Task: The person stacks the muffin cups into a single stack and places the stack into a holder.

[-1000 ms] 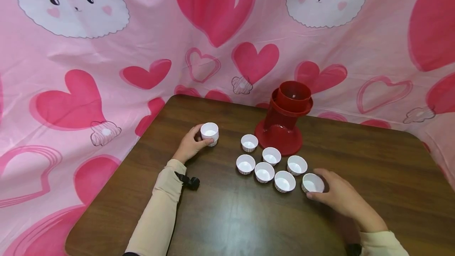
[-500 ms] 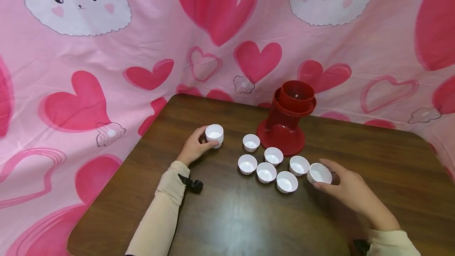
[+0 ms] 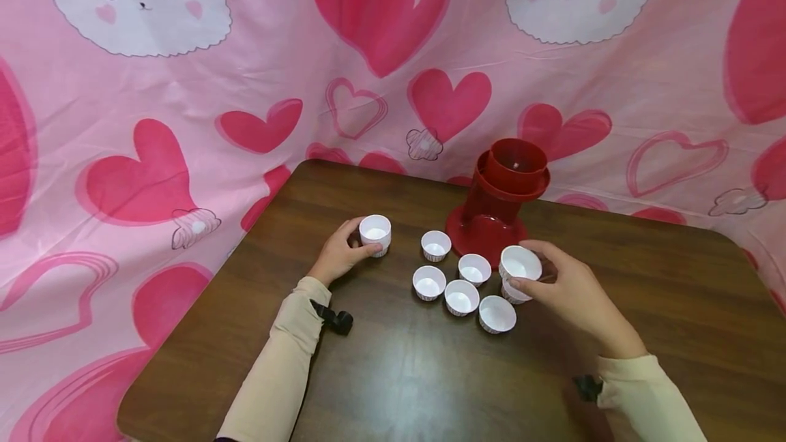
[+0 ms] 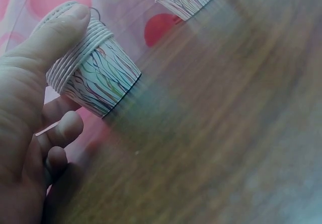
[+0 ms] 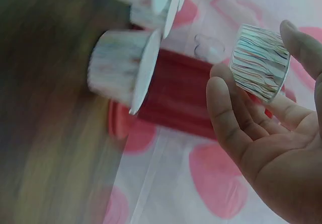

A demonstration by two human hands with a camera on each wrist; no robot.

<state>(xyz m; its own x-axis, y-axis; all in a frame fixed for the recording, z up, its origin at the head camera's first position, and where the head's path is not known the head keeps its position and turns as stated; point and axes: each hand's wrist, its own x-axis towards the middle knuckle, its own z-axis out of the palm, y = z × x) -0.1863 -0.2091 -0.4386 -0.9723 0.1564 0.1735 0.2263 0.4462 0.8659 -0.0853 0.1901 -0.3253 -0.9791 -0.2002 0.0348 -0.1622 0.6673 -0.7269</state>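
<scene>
In the head view, my left hand (image 3: pixel 340 251) grips a small stack of nested white paper baking cups (image 3: pixel 375 234) at the table's left. The left wrist view shows several stacked rims and wavy coloured lines on the stack (image 4: pixel 100 78), which my thumb presses from the near side. My right hand (image 3: pixel 568 288) pinches a single paper baking cup (image 3: pixel 519 262) by its rim, raised over another baking cup (image 3: pixel 514 293) and partly covering it. The same held cup (image 5: pixel 259 60) shows tilted in the right wrist view. Whether the two cups touch, I cannot tell.
Several loose baking cups (image 3: pixel 461 297) stand mouth-up mid-table. Behind them is a red dispenser-like stand (image 3: pixel 491 217) with a round base and open top. A pink heart-patterned cloth (image 3: pixel 362 108) hangs along the back and left edges of the brown table (image 3: pixel 393 374).
My right hand lifted its cup off the table at the right end and carried it left and back over the neighbouring cup. The left hand still grips the stack, with little movement.
</scene>
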